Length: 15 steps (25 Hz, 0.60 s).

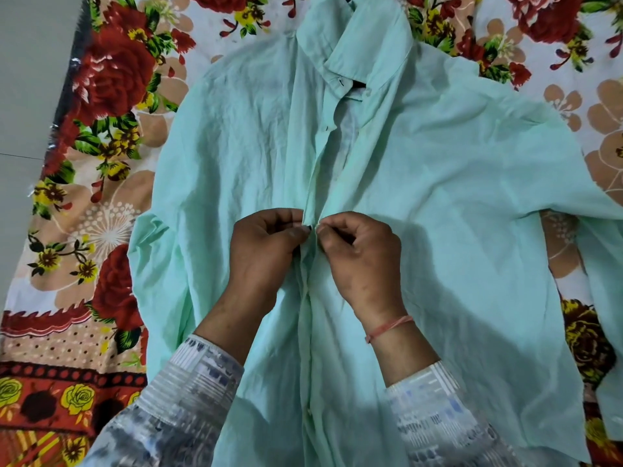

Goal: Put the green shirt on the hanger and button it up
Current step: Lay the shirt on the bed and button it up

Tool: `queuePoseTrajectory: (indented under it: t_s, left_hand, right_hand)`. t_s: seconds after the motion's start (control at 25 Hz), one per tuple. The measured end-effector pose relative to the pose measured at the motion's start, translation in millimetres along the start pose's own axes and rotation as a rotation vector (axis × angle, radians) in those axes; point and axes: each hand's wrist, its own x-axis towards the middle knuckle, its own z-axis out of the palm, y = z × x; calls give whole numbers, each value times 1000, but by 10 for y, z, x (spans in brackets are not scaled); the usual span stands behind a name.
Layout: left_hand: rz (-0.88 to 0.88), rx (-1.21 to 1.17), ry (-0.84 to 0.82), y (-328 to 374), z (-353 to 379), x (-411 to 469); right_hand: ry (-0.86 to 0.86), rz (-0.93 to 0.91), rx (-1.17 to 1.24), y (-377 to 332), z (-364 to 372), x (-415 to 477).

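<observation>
Doing up a middle button on the green shirt (438, 197).

Spread flat, front up, on the flowered sheet (101, 96), collar (367, 45) far away, to bring the two front edges (312, 183) together down the middle. Pinched on one edge by the left hand (266, 247) and on the other by the right hand (357, 251), fingers curled tight, tips almost touching, likely to push a button through its hole; too small to see. Open above the hands, with a dark bit at the collar, maybe the hanger (359, 84). Lots of free sheet on both sides; bare floor (27, 96) past its left edge; one sleeve (603, 264) running off at the right.
</observation>
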Motion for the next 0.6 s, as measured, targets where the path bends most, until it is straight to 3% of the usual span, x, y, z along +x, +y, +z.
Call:
queuePoseTrajectory:
  t_s: [0.2,0.6]
  left_hand:
    - [66,-93,-6,-69,18,-66]
    - [41,-80,-128,-46,-7,22]
  right_hand:
    - [-66,153,120,-16,25,32]
    - [-110,153,71,17,-7,87]
